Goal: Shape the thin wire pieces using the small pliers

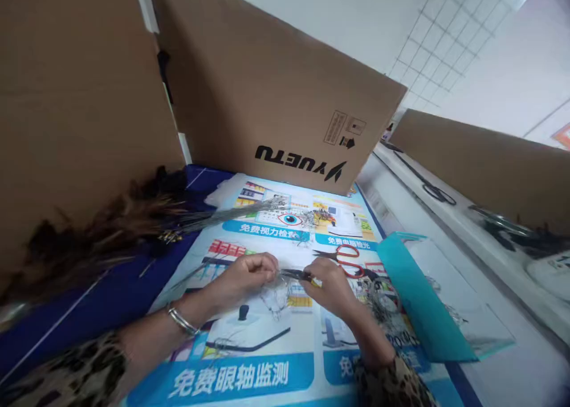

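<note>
My left hand (249, 276), with a silver bracelet at the wrist, pinches a thin wire between thumb and fingertips. My right hand (330, 285) is closed around small pliers (291, 273); their dark jaws point left and reach the fingertips of my left hand. A tangle of fine wire (276, 297) hangs just below the jaws. Beyond my right hand lie scissors (350, 260) with red handles. A bundle of thin straight wires (227, 214) rests farther back on the printed poster sheet (296, 255). More coiled wire (383, 303) sits right of my right forearm.
A teal open-sided box (423, 300) with wire bits stands at the right. Cardboard panels (276, 98) wall off the back and left. Brown feathery material (89, 234) lies on blue cloth at left. Black scissors (439, 194) rest on a white ledge at right.
</note>
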{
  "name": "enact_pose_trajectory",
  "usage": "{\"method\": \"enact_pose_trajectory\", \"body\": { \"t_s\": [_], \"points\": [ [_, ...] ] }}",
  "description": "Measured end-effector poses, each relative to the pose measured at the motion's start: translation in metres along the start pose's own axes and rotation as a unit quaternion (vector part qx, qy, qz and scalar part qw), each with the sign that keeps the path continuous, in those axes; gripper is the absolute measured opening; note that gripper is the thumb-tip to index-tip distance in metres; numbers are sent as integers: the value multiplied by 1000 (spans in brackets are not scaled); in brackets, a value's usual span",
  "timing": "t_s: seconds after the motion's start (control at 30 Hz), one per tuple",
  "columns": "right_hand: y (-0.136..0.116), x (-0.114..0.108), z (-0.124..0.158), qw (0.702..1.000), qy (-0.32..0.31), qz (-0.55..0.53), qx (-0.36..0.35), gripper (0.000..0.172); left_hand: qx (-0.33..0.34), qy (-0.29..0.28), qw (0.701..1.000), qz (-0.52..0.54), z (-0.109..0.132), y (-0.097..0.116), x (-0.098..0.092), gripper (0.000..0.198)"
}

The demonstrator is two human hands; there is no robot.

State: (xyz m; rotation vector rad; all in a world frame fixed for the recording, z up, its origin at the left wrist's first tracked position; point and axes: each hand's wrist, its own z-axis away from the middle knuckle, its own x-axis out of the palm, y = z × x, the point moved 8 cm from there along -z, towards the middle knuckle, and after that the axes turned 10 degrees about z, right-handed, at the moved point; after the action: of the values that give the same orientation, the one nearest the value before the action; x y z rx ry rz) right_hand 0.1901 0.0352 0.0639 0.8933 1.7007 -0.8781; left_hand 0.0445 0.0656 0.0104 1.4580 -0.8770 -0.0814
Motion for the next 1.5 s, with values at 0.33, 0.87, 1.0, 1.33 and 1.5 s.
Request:
{"method": "enact_pose_trajectory", "body": {
  "t_s": [0.33, 0.87, 1.0, 1.33, 1.5],
  "points": [
    [1, 0, 2, 998, -15, -61, 12, 6, -34, 4, 999, -3, 1, -4, -2, 9],
    [2, -2, 2, 997, -17, -76, 13, 9, -54, 12, 998, 7, 1, -7, -3, 7],
    [1, 3, 3, 998, -22, -63, 18, 7, -58, 2, 998, 6, 2, -7, -2, 7],
    [4, 6, 3, 997, -27, -68, 32, 7, -49, 9, 998, -25, 0, -8, -6, 11],
    [5, 6, 4, 996, -32, -75, 39, 8, -50, -7, 998, -49, 1, -7, -2, 14]
  ]
}}
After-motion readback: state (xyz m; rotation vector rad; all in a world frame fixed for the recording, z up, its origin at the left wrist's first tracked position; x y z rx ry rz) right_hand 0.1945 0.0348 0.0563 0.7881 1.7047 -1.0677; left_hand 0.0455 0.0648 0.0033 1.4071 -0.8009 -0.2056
